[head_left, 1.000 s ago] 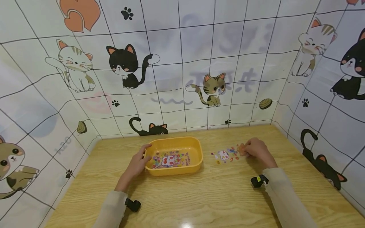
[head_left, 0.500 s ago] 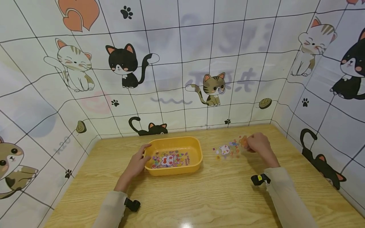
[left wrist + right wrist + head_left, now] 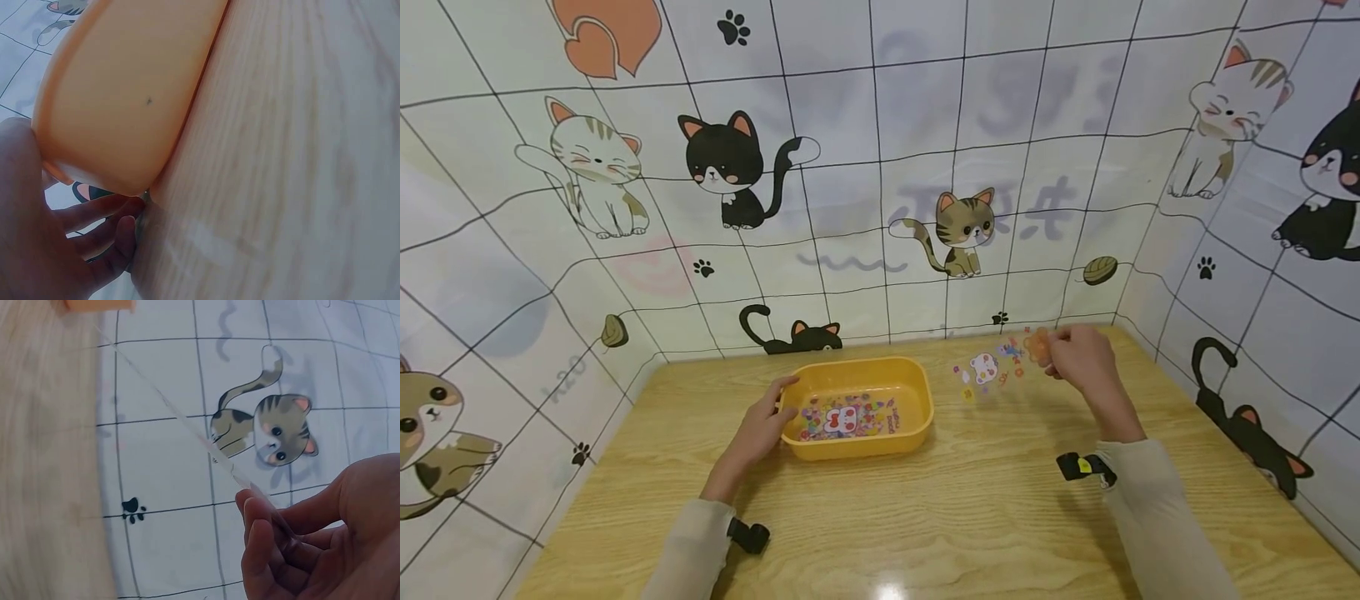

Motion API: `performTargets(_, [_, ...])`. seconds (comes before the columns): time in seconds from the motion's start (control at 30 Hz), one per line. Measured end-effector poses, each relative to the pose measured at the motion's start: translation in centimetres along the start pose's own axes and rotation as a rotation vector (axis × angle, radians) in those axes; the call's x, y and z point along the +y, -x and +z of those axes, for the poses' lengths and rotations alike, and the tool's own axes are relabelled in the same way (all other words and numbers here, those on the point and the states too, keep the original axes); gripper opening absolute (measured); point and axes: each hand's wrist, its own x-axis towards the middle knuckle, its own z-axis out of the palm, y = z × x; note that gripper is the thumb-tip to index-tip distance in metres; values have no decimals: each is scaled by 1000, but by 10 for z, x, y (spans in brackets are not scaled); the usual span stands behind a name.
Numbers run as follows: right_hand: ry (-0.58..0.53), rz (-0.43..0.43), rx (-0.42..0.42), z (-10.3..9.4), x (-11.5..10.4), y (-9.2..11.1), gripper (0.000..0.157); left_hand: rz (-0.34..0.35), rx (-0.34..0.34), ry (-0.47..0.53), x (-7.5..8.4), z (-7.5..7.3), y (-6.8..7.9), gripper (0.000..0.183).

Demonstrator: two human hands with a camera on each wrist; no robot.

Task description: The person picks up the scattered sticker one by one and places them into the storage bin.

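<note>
In the head view my right hand (image 3: 1081,357) pinches a clear sheet of stickers (image 3: 985,368) by its right end, lifted off the table. Printed on it are a white cartoon face, small coloured shapes and an orange flower. The right wrist view shows this sheet almost edge-on, thin and flat between thumb and fingers. A yellow tray (image 3: 857,450) stands to the left, another colourful sticker sheet (image 3: 841,420) with a white, red-bowed face lying inside. My left hand (image 3: 765,425) holds the tray's left end at the rim; in the left wrist view its fingers (image 3: 94,219) curl below the corner.
All of this is on a wood-grain table (image 3: 887,517). A white, grid-lined wall covering (image 3: 850,208) with printed cats rises behind the table and on both sides. Dark cameras are strapped at both wrists.
My right hand has raised the sticker sheet from low at the table and moved it up and back. My left hand and the tray have stayed in place.
</note>
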Motion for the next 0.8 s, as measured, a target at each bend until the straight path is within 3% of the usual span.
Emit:
performTargets(0.23, [-38, -33, 36, 1, -27, 11, 44, 7, -6, 19, 1, -1, 1, 52])
performTargets(0.43, [-42, -98, 25, 18, -52, 15, 38, -3, 0, 13, -3, 1, 1, 52])
performTargets(0.63, [-19, -174, 97, 30, -73, 14, 38, -6, -7, 19, -3, 1, 1, 52])
performTargets(0.8, [-55, -163, 53, 45, -85, 12, 37, -22, -7, 24, -2, 1, 1, 52])
